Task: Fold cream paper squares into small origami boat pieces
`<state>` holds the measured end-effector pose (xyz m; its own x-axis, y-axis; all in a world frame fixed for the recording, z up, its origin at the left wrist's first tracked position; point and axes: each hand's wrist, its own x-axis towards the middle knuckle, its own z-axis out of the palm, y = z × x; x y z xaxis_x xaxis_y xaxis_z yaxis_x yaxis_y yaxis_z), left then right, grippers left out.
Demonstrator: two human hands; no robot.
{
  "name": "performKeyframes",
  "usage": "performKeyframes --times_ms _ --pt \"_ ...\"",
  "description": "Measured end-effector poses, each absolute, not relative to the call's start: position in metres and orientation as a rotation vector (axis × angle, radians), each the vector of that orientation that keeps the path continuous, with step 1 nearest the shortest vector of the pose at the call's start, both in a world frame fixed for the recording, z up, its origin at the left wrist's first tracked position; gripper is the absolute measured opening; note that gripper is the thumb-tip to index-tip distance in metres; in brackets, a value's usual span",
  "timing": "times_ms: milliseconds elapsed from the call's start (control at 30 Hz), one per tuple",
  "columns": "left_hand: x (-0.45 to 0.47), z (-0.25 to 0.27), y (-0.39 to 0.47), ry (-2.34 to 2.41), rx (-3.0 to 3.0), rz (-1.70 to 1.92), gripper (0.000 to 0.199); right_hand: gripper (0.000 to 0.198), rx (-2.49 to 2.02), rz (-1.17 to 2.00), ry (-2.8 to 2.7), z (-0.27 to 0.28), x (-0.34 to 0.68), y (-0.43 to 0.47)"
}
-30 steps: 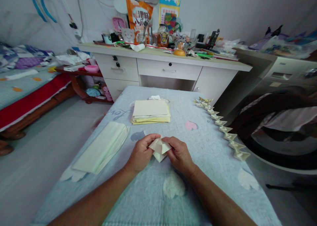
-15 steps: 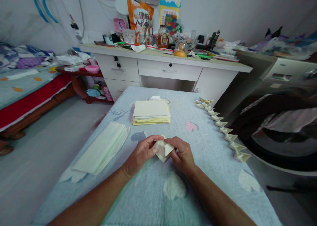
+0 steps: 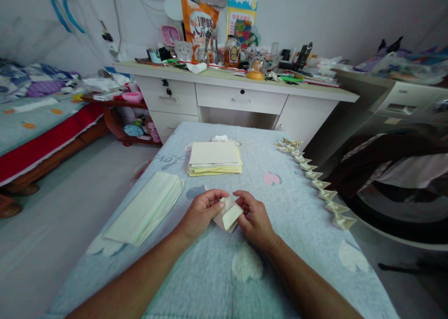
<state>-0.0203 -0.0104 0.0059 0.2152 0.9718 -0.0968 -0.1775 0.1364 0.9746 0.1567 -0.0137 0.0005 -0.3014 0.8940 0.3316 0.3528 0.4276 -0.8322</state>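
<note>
Between my hands is a small cream sheet of paper (image 3: 230, 215), partly folded, with a raised flap facing me. My left hand (image 3: 202, 212) pinches its left side, thumb on top and fingers behind. My right hand (image 3: 258, 220) is curled at its right edge, the lower fingers and thumb on the paper while the index finger is lifted off the top. Beyond my hands lies a stack of cream and yellow paper (image 3: 214, 153). To the left rests a pile of longer, pale folded sheets (image 3: 147, 209).
Along the right edge of the cloth-covered table (image 3: 280, 267) runs a row of folded paper pieces (image 3: 327, 195). A cluttered white desk (image 3: 241, 88) stands behind. At the right is a washing machine (image 3: 402, 107), and at the left a bed (image 3: 38, 118).
The paper has turned and its flap now faces me more broadly. My right index finger has lifted away from the paper's top; my left thumb has shifted up onto it.
</note>
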Motion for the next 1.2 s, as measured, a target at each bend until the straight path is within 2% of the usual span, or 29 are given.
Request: performKeyframes --times_ms 133,200,600,833,967,1200 --pt "-0.0206 0.0042 -0.0097 1.001 1.059 1.066 0.035 0.009 -1.155 0.926 -1.782 0.0007 0.1554 -0.0129" --pt "-0.0209 0.0035 -0.0095 1.014 1.06 1.075 0.036 0.005 -1.159 0.945 -1.784 0.0003 0.1555 -0.0122" --pt "-0.0215 0.006 -0.0115 1.006 1.096 1.014 0.045 0.009 -1.129 0.926 -1.771 0.0001 0.1554 -0.0113" --pt "-0.0195 0.0057 -0.0123 1.002 1.071 1.042 0.029 0.007 -1.033 1.085 -1.703 0.0057 0.1576 -0.0141" --pt "-0.0221 0.0056 -0.011 1.024 1.116 1.051 0.028 0.015 -1.016 1.247 -1.6 0.0087 0.1627 -0.013" --pt "-0.0252 0.0056 -0.0099 1.094 1.445 1.079 0.021 0.027 -1.138 1.229 -1.635 0.0029 0.1606 -0.0105"
